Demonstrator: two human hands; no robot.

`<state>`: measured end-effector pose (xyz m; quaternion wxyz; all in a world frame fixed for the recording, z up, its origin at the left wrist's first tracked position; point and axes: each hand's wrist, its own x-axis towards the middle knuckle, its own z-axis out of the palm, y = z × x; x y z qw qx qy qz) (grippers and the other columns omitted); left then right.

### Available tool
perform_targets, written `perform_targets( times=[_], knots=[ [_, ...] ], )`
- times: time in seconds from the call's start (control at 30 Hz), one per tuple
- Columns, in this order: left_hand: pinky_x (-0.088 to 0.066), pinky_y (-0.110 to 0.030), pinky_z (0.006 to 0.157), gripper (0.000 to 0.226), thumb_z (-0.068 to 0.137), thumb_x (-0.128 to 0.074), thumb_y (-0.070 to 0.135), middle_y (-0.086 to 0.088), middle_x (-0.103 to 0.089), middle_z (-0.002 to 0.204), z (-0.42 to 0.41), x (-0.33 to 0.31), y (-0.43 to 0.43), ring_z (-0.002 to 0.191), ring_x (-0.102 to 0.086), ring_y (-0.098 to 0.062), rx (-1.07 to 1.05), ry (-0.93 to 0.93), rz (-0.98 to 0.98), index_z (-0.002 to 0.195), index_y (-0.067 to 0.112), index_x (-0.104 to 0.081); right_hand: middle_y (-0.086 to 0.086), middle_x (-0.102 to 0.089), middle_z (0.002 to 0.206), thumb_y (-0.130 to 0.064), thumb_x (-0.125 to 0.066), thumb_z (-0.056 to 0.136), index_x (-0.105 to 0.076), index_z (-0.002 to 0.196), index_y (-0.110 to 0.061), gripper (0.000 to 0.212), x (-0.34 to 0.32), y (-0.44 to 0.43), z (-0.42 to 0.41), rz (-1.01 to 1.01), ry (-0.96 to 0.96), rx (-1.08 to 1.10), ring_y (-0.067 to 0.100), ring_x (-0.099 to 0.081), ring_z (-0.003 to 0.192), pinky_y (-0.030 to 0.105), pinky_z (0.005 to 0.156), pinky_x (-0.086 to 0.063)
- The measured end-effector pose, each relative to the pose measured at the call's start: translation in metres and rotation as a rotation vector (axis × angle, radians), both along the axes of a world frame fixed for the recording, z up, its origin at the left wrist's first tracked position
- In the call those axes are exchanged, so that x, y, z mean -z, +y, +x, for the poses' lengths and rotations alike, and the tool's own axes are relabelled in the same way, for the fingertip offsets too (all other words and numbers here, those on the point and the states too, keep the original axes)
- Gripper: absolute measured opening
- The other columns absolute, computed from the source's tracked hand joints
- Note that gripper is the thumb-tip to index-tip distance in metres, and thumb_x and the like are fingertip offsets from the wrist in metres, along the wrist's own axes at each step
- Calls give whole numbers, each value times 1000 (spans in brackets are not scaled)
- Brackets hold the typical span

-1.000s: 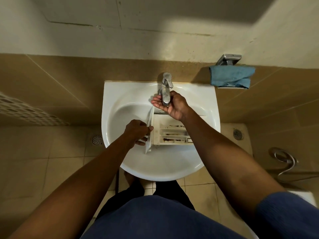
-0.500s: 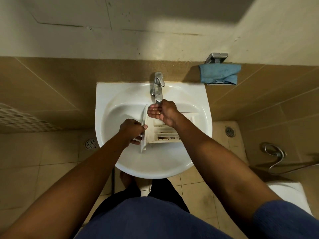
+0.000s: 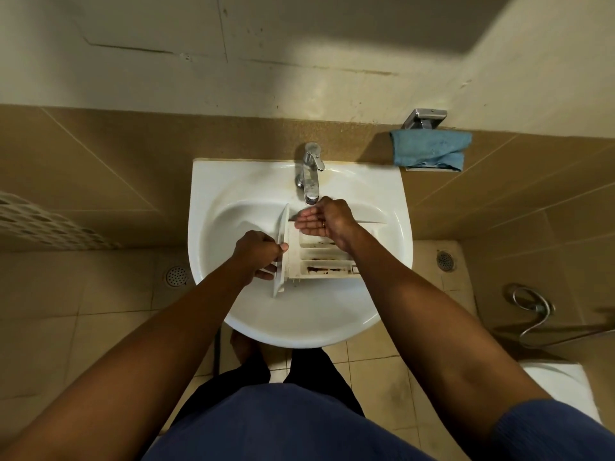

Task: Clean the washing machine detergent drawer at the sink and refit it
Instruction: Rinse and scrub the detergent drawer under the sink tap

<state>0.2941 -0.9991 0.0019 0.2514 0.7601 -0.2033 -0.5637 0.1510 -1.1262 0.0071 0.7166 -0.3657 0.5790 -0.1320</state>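
- The drawer [image 3: 319,261] lies in the sink [image 3: 299,327], long axis left–right, front panel left, compartments up.
- The left hand [image 3: 256,254] grips the panel.
- The right hand [image 3: 324,221], cupped and empty, has dropped from the tap [image 3: 311,174] to under its spout.

Head view, sole camera: wide-angle, looking steeply down over washbasin [image 3: 201,201], near, facing tiled wall [image 3: 100,154]; edges seemingly lens-bowed.

glossy white sink [image 3: 213,181], shiny metal tap [image 3: 311,176], stained plastic drawer [image 3: 321,261], blue cloth [image 3: 431,151]
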Motion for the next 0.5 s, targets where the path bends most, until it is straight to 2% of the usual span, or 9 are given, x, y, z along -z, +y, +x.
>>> perform_targets(
  times=[0.13, 0.23, 0.3, 0.43, 0.47, 0.5],
  knots=[
    [-65, -43, 69, 22, 94, -74, 25, -13, -76, 93, 0, 2, -1, 80, -76, -31, 1, 2, 2, 103, 6, -68, 29, -70, 119, -8, -35, 101, -62, 121, 14, 40, 5, 8, 0, 146, -173, 100, 39, -69, 115, 50, 103, -54],
    [-65, -45, 72, 22, 93, -75, 24, -14, -75, 93, 0, 1, -1, 81, -76, -32, -6, 11, 0, 102, 6, -67, 22, -72, 121, -8, -37, 103, -65, 123, 8, 38, 1, 15, -3, 89, -125, -22, 31, -69, 116, 49, 100, -56],
    [-65, -46, 72, 22, 93, -75, 24, -14, -75, 93, 0, 0, 0, 82, -76, -32, -12, 9, -2, 102, 6, -67, 25, -72, 116, -6, -42, 101, -67, 119, 8, 34, -5, 9, -9, 14, -53, -78, 33, -72, 108, 48, 96, -59],
    [-65, -44, 69, 22, 93, -75, 24, -13, -75, 93, -1, 1, -1, 80, -76, -31, 1, 1, 3, 103, 6, -68, 26, -74, 109, -2, -50, 100, -71, 110, 9, 25, 0, 7, -7, -198, 104, -4, 34, -74, 98, 48, 94, -60],
    [-65, -44, 69, 22, 93, -75, 24, -13, -75, 93, -1, 1, -1, 80, -76, -31, -1, -1, 2, 102, 6, -68, 22, -75, 109, 0, -52, 98, -73, 109, 5, 25, 4, 13, -5, -305, 131, -77, 31, -74, 98, 48, 94, -59],
    [-65, -44, 69, 21, 93, -75, 24, -13, -75, 93, -1, 0, -1, 80, -76, -31, -8, -1, 0, 102, 6, -68, 19, -75, 112, 0, -53, 97, -75, 112, 0, 27, 9, 22, -4, -497, 189, -229, 30, -73, 100, 45, 95, -59]
  ],
)
